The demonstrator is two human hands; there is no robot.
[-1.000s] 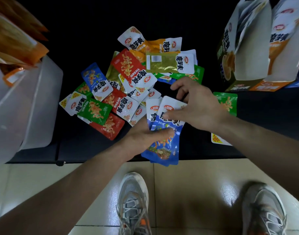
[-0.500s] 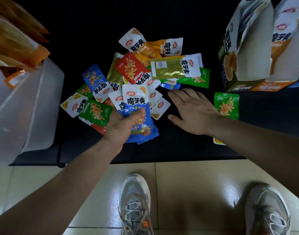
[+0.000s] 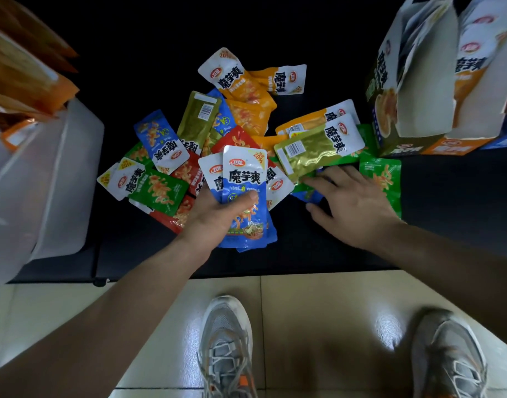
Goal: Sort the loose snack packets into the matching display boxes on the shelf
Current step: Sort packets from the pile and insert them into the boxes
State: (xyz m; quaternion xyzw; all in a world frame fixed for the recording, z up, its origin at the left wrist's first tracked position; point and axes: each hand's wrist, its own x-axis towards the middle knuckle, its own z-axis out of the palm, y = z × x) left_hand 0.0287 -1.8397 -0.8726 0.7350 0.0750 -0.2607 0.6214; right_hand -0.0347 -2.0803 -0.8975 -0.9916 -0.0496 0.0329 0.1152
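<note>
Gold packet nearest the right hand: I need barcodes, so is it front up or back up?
Back up: the gold packet shows its barcode label, lying just beyond the right hand.

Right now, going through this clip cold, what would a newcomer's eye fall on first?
The bright heap of snack packets in red, green, orange, gold and blue, scattered mid-shelf on the dark surface. In front of it the left hand grips a stack of blue packets, while the right hand, fingers spread, reaches to the edge of a gold packet. Opened display boxes stand at the far right.
</note>
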